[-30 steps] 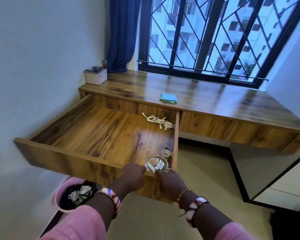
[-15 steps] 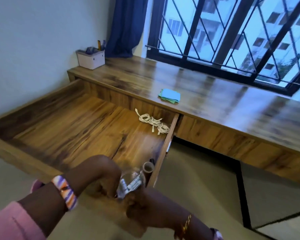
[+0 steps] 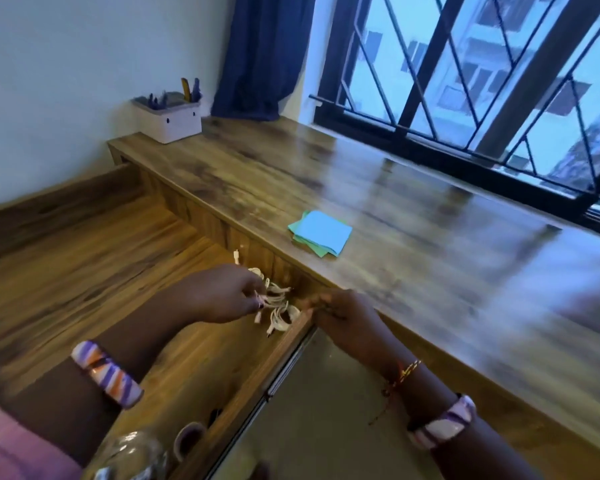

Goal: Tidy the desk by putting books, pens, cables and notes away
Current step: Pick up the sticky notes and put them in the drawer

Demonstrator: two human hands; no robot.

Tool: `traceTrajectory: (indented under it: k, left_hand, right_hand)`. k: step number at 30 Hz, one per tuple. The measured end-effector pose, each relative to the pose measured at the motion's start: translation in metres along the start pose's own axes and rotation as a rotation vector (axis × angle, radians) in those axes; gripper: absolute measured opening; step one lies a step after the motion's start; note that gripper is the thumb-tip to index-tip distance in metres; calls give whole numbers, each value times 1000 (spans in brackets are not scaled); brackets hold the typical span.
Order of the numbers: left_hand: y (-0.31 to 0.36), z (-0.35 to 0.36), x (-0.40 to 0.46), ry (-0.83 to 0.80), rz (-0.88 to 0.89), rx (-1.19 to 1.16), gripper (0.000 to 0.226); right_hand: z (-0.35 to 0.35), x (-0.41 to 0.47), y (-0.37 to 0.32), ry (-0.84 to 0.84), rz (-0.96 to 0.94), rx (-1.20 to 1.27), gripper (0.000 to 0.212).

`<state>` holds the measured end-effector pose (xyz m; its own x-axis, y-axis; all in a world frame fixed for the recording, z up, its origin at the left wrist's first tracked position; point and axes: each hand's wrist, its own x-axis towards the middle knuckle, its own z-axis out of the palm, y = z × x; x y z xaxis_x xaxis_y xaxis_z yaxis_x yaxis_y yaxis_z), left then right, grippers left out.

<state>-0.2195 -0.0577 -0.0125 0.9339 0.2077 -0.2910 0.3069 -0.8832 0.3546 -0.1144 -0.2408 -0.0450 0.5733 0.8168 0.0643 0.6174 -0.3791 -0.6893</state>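
1. Since half a second ago both hands have left the glass jar (image 3: 132, 452) at the near right corner of the drawer (image 3: 84, 278) and reached to the far right corner, where the bundled white cable (image 3: 278, 306) lies.
2. The counter (image 3: 413, 244) runs from far left to near right under the barred window (image 3: 482, 81); the view is blurred on its right side.
3. The open drawer lies left of it and lower.
4. A blue curtain (image 3: 260, 57) hangs at the far corner.
5. A white pen holder (image 3: 172, 121) with pens stands at the far left end of the counter.
6. A stack of blue and green notes (image 3: 321, 233) lies on the counter near its front edge, just beyond the hands.
7. The left hand (image 3: 219, 296) has its fingers curled, pinching the cable.
8. The right hand (image 3: 347, 317) sits at the drawer's right wall beside the cable, fingers curled; whether they grasp anything I cannot tell.
9. The cable stays inside the drawer.
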Motion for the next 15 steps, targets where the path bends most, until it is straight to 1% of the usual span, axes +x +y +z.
traceTrajectory:
  k: [3,5,6,8,9,12,13,15]
  left_hand:
    - [-3,-8,54,257,-49,-139,29]
    - [-3,-10,99,383,-107,-225,35]
    - [-3,-10,122,414,-133,-239,40]
    - [1,-10,161,411,-171,-239,48]
    - [5,-11,177,377,-194,-242,49]
    - [15,-20,212,231,-260,-127,57]
    - [16,-24,222,184,-276,-96,59]
    - [13,-29,238,107,-268,-105,59]
  right_hand:
    - [-20,37,37,159,104,12,29]
    - [-33,60,65,166,153,-40,41]
    - [-43,72,77,151,180,-64,49]
    - [-60,99,97,118,236,-110,61]
    - [-65,113,104,95,248,-142,63]
    - [-66,152,117,51,209,-154,62]
    - [-64,163,119,60,222,-119,62]
    - [-63,178,125,79,260,-64,60]
